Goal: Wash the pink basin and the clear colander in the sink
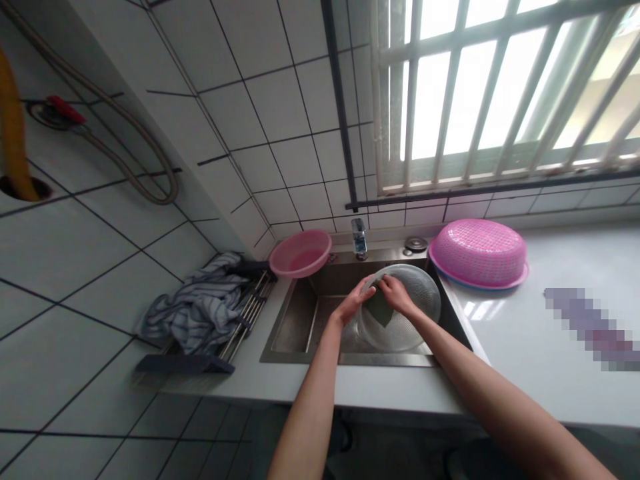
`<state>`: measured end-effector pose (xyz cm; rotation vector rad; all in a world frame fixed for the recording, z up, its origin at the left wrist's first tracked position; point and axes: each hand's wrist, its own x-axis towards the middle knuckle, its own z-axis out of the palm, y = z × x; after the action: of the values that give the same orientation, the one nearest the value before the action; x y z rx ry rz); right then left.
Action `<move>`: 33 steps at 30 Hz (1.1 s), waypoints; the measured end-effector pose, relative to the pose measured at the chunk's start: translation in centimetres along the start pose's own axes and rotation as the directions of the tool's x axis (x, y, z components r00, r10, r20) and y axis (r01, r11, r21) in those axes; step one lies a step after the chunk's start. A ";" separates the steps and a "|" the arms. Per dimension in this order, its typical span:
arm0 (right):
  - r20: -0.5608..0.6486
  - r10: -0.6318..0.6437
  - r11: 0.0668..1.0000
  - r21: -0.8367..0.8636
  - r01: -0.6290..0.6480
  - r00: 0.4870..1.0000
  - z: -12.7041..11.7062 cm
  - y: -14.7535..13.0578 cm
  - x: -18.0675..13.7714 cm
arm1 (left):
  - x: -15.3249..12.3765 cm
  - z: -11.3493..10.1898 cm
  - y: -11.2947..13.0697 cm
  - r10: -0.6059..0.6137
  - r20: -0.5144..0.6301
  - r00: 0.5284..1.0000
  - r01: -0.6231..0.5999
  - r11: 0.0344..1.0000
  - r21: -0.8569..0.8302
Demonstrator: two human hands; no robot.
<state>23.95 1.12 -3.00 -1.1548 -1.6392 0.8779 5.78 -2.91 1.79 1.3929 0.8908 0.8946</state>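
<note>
A round, whitish see-through colander with a fine mesh-like wall is tilted over the sink, its inside towards me. My left hand is closed on its left rim, thumb on the inner side. Inside the colander, my right hand grips a flat dark green scouring pad near the upper left rim. One pointed corner of the pad hangs down against the wall. Fingertips of the right hand are partly hidden by the pad and the hand itself.
Behind the sink stands a chrome faucet, with a drain strainer beside it. A pink basin sits at the back left corner. An upturned pink basket lies on the right counter. Left, a striped cloth covers a metal rack.
</note>
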 end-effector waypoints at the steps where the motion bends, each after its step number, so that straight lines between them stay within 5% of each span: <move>1: -0.058 0.018 1.000 -0.014 -0.019 0.998 -0.4 0.1 0.3 | 0.0 0.0 0.0 -0.004 -0.003 1.000 0.004 1.000 -0.014; 3: -0.056 0.027 1.000 0.001 -0.027 0.998 -0.6 0.2 0.5 | 0.0 0.0 -0.1 -0.008 -0.007 1.000 0.008 0.999 -0.031; 9: 0.383 -0.029 0.987 0.159 -0.035 0.923 1.9 0.0 -1.3 | 0.2 -0.3 -0.6 0.023 0.008 1.000 -0.023 0.999 0.042; 11: 0.324 -0.029 0.987 0.160 -0.024 0.946 1.8 -0.1 -1.2 | 0.2 -0.3 -0.5 0.023 0.014 1.000 -0.024 0.998 0.051; 14: 0.054 0.036 0.991 0.128 -0.042 0.998 0.3 -0.1 -0.2 | 0.1 -0.2 -0.1 0.027 0.001 1.000 -0.027 0.999 0.045; 17: -0.206 0.143 0.986 0.117 -0.121 0.968 -1.1 0.0 0.7 | -0.1 0.0 0.2 -0.016 -0.001 1.000 0.016 1.000 0.010; 19: -0.213 0.160 0.983 0.125 -0.135 0.964 -1.2 -0.1 0.6 | -0.2 0.1 0.3 -0.076 0.011 0.997 0.076 0.997 -0.006; 23: 0.080 0.043 0.984 0.171 -0.056 0.996 0.2 -1.1 -0.3 | -0.3 0.0 0.3 -0.027 0.018 0.999 0.027 0.999 0.024; 25: 0.121 -0.002 0.983 0.185 -0.020 0.993 0.4 -1.4 -0.4 | -0.3 -0.1 0.4 0.003 -0.001 1.000 -0.003 0.999 0.036; 28: -0.081 0.070 0.988 0.146 -0.057 0.994 -0.6 -1.3 0.1 | -0.2 -0.1 0.3 -0.059 -0.018 0.998 0.060 0.998 0.000; 31: -0.310 0.189 0.976 0.161 -0.145 0.932 -2.0 -0.6 0.9 | 0.0 0.1 -0.2 -0.102 0.002 0.995 0.102 0.992 -0.071; 33: -0.333 0.221 0.968 0.191 -0.164 0.916 -2.2 -0.5 0.9 | 0.1 0.1 -0.5 -0.104 0.008 0.995 0.104 0.992 -0.075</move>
<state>25.79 1.94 -1.59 -1.2928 -1.1569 0.8505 5.88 -2.86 1.26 1.2716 0.9095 0.8379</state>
